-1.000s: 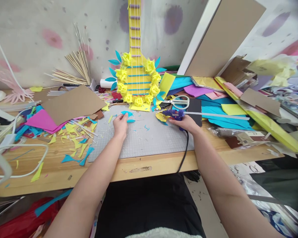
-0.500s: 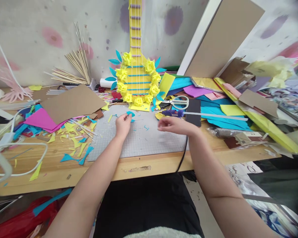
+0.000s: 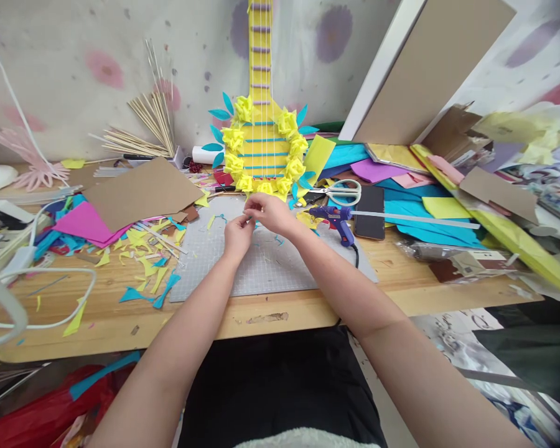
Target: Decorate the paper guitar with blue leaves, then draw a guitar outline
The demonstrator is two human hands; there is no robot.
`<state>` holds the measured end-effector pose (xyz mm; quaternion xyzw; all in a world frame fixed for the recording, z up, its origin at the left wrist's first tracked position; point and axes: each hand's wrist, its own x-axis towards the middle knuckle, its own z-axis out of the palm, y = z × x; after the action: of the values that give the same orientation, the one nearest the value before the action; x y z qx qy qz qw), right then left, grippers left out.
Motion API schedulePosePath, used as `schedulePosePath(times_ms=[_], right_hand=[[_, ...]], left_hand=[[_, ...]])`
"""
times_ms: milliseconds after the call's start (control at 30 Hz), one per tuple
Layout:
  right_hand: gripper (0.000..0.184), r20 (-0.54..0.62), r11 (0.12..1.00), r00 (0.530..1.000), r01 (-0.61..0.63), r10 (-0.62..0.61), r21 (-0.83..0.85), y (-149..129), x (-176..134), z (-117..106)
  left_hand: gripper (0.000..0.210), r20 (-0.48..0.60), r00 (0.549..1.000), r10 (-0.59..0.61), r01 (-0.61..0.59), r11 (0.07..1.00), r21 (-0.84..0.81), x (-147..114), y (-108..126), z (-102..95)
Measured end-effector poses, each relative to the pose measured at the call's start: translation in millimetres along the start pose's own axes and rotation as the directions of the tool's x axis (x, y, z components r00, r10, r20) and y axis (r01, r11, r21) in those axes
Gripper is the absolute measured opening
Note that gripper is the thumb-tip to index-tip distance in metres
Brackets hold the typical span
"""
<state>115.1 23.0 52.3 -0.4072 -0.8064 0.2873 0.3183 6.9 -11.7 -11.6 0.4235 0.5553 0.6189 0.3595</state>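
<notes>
My left hand (image 3: 239, 236) is closed in a pinch over the grey cutting mat (image 3: 270, 267). The blue leaf between its fingers is now almost wholly hidden, with only a sliver of blue showing. My right hand (image 3: 273, 214) meets it from the right, fingertips pinched together at the same leaf. Just beyond the hands stands a yellow ukulele-shaped craft piece (image 3: 261, 149), ringed with yellow flowers and blue leaves. To the right, a purple glue gun (image 3: 340, 223) lies on the mat with a long pale glue stick (image 3: 415, 219) in its back.
White-handled scissors (image 3: 345, 193) and a dark phone (image 3: 369, 214) lie right of the craft piece. Coloured sheets (image 3: 415, 227) are stacked farther right. Yellow and blue scraps (image 3: 149, 264), brown cardboard (image 3: 137, 193) and a white cable (image 3: 86, 289) are on the left.
My right hand has moved left from in front of the glue gun to my left hand, its fingers closing there. The glue gun's handle has come into sight. The view has shifted slightly.
</notes>
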Motion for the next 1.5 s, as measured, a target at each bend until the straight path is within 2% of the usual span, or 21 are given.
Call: schedulePosePath(times_ms=[67, 100, 167, 267, 333, 533, 1067, 1367, 1500], right_hand=[[0.004, -0.088, 0.962, 0.988, -0.103, 0.129, 0.252, 7.9, -0.5, -0.3], [0.005, -0.119, 0.903, 0.968, -0.155, 0.219, 0.401, 13.6, -1.7, 0.7], [0.008, -0.112, 0.723, 0.915, -0.227, 0.389, 0.653, 26.2, -6.5, 5.2], [0.01, -0.011, 0.495, 0.862, -0.281, 0.507, 0.822, 41.2, -16.7, 15.4], [0.008, 0.04, 0.429, 0.849, -0.306, 0.526, 0.85, 46.2, -22.4, 21.3], [0.009, 0.017, 0.424, 0.829, -0.304, 0.56, 0.853, 49.6, -25.4, 25.3], [0.008, 0.001, 0.441, 0.824, -0.304, 0.567, 0.844, 53.4, -21.4, 28.8], [0.01, 0.033, 0.412, 0.83, -0.311, 0.557, 0.856, 50.3, -23.2, 26.8], [0.011, 0.036, 0.408, 0.834, -0.307, 0.551, 0.86, 46.5, -24.7, 27.4]], left_hand=[[0.029, 0.001, 0.993, -0.122, 0.121, 0.985, -0.126, 0.4, 3.7, -0.5], [0.03, 0.0, 0.98, -0.198, 0.194, 0.961, -0.195, 0.5, 6.7, -1.1], [0.032, 0.013, 0.947, -0.322, 0.31, 0.898, -0.312, 0.8, 13.3, -2.8], [0.035, 0.043, 0.92, -0.389, 0.369, 0.825, -0.428, 1.8, 20.7, -4.9], [0.037, 0.049, 0.908, -0.416, 0.387, 0.789, -0.478, 3.1, 22.2, -5.7], [0.042, 0.049, 0.882, -0.469, 0.422, 0.738, -0.527, 5.6, 21.8, -6.7], [0.041, 0.079, 0.896, -0.436, 0.413, 0.756, -0.507, 3.3, 21.7, -6.0], [0.028, 0.187, 0.869, -0.459, 0.489, 0.732, -0.475, 3.7, 25.8, -8.8], [0.036, 0.2, 0.872, -0.447, 0.487, 0.756, -0.437, 1.5, 27.2, -8.1]])
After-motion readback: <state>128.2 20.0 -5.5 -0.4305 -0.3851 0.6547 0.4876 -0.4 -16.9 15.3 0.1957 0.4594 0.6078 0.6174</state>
